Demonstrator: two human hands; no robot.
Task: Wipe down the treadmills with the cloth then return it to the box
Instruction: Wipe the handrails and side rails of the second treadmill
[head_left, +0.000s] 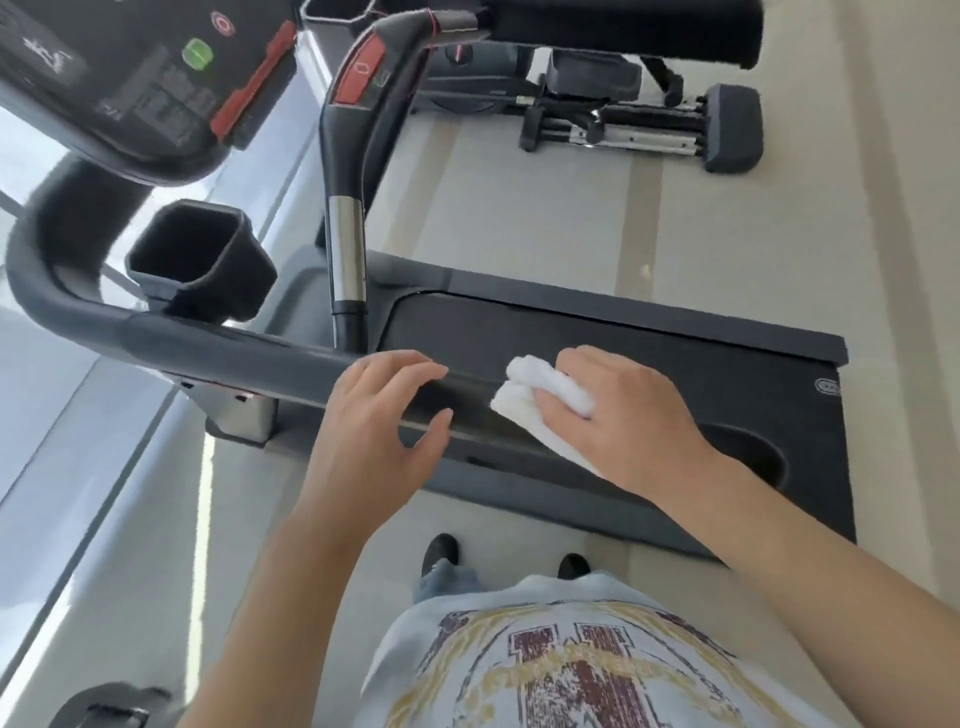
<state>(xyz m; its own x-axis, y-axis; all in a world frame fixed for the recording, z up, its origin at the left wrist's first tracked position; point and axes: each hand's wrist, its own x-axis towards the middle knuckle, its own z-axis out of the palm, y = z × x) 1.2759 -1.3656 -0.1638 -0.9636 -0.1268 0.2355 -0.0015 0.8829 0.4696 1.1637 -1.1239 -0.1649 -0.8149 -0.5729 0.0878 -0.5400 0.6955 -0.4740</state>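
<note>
Currently the right hand (618, 415) grips the white cloth (540, 402), bunched under curled fingers and pressed against the near handrail (234, 348) of the treadmill (675, 374). The left hand (384, 415) hovers at the same rail, fingers relaxed and spread, holding nothing. The cloth appears soft, light and easily folded; it should conform to the rail's curve. A palm-over grip on the bunched centre probably keeps loose edges from trailing. No box is visible.

Right hand (631, 415) presses cloth (540, 402) (white) on treadmill (675, 358).
</note>
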